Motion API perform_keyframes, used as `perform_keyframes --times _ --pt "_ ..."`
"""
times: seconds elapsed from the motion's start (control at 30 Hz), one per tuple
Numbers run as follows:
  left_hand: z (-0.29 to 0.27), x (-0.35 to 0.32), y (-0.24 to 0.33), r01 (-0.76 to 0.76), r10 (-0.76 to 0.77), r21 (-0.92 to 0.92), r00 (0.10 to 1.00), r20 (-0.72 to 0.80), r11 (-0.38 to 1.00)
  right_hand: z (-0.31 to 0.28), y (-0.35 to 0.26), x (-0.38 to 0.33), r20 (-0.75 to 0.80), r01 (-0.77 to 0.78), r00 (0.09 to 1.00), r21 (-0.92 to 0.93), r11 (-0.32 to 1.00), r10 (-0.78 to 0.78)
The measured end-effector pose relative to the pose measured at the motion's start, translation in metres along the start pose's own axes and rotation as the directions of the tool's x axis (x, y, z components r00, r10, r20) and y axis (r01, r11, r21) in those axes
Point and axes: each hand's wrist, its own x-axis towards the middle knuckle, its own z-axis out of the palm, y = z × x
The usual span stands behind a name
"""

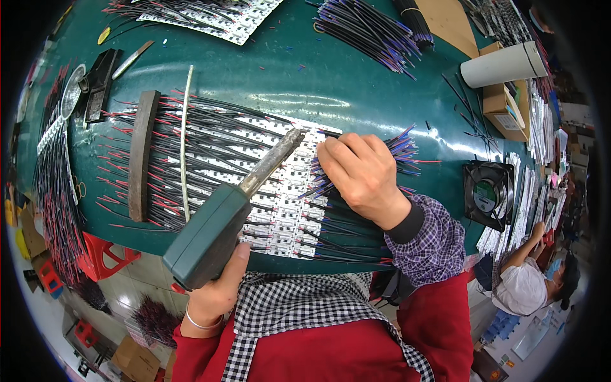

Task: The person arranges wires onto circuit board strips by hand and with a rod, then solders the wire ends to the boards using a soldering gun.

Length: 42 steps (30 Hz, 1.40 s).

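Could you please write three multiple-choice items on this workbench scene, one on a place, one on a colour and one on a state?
1. Where does the small black fan stand?
A. At the table's right edge
B. Beside the dark weight bar
C. Under the cardboard tube

2. What colour is the handle of the soldering iron?
A. Red
B. Dark green
C. Yellow

3. What is the right hand doing?
A. Hanging free over the floor
B. Gripping the cardboard tube
C. Resting on the wire ends at the white strips

Answers:
1 A: the fan sits by the green table rim on the right.
2 B: the handle in the left hand is dark green.
3 C: its fingers press down on the wires.
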Motion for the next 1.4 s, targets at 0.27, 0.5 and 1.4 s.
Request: perform_keyframes --times 0.27,0.5,1.4 --pt "-0.006 -0.001 -0.009 -0.070 0.073 0.060 0.996 -0.042 0.996 -0.025 -0.013 -0.004 -0.025 -0.102 0.994 0.081 0.991 0.104" --pt "0.002 -0.004 0.001 -0.023 0.030 0.093 0.997 -0.078 0.995 -0.009 -0.017 -0.013 0.080 -0.163 0.984 0.080 0.983 0.156" --pt "0.002 0.016 0.007 -0.299 0.239 0.341 0.949 0.208 0.891 -0.002 -0.021 -0.007 0.002 -0.071 0.997 0.015 0.997 0.071"
